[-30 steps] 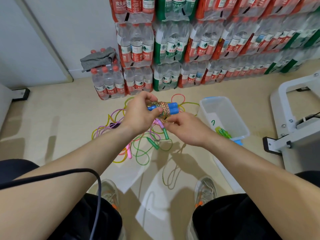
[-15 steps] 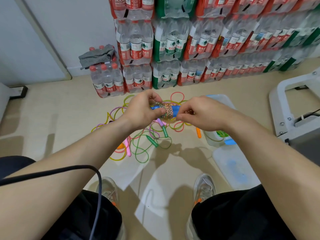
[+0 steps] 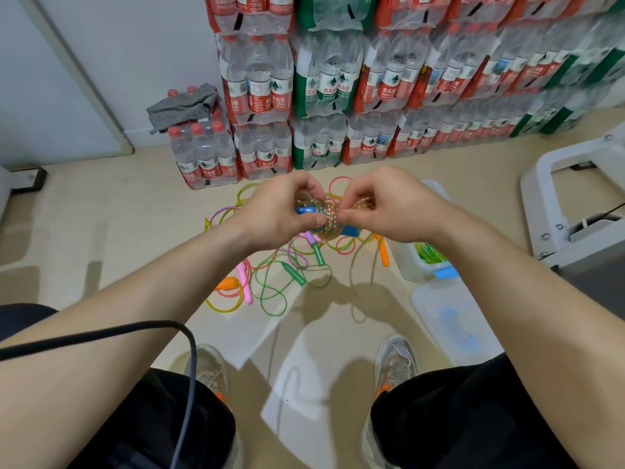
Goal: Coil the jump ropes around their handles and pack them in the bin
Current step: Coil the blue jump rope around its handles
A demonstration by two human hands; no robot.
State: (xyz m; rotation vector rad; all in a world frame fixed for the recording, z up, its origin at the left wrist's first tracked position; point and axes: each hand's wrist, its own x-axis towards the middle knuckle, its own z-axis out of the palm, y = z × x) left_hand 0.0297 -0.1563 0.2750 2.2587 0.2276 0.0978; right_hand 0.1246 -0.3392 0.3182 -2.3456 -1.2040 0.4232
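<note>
The wall of water-bottle packs point(image 3: 321, 79) fills the upper part of the frame. The bin point(image 3: 407, 262), at centre right, was in full view one second ago. Now the right forearm covers most of it, and only one corner shows, with a green rope inside. The loose jump ropes point(image 3: 270, 279) lie tangled on the floor at the centre, as they did before. The right hand point(image 3: 382, 208) was under the bundle. It has come up to the bundle's right end, where its thumb and fingers pinch the rope. The left hand point(image 3: 280, 211) grips the left end as before, with its fingers curled round it. Between the two hands, at the centre of the frame, is the coiled rope point(image 3: 329, 218) on its blue handles. I judge that the last turns are being fastened, so this rope is close to going into the bin, while several others wait to be coiled.
</note>
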